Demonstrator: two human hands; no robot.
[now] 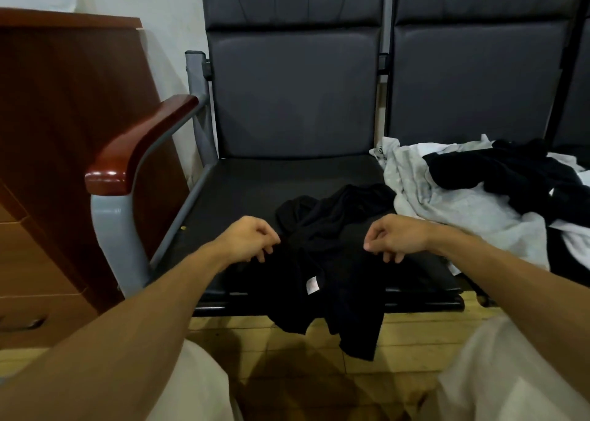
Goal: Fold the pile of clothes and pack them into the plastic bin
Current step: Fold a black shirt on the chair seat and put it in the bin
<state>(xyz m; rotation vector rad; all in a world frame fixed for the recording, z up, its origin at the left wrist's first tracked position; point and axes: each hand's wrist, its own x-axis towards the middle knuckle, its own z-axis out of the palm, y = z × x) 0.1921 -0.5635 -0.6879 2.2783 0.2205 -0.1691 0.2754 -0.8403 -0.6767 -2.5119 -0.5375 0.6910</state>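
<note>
Black crumpled fabric garment (329,261) lies on the dark padded chair seat (242,190). Its lower part, with a small white label (313,285), hangs over the front edge above the yellowish wooden floor (415,324). Left hand (250,240) and right hand (397,238) sit over its two sides, fingers curled down at the cloth; I cannot tell whether they pinch it. Just right, on the next seat, lies a heap of grey, white and black clothes (447,203). A red-brown glossy wooden armrest (140,145) stands at the left.
</note>
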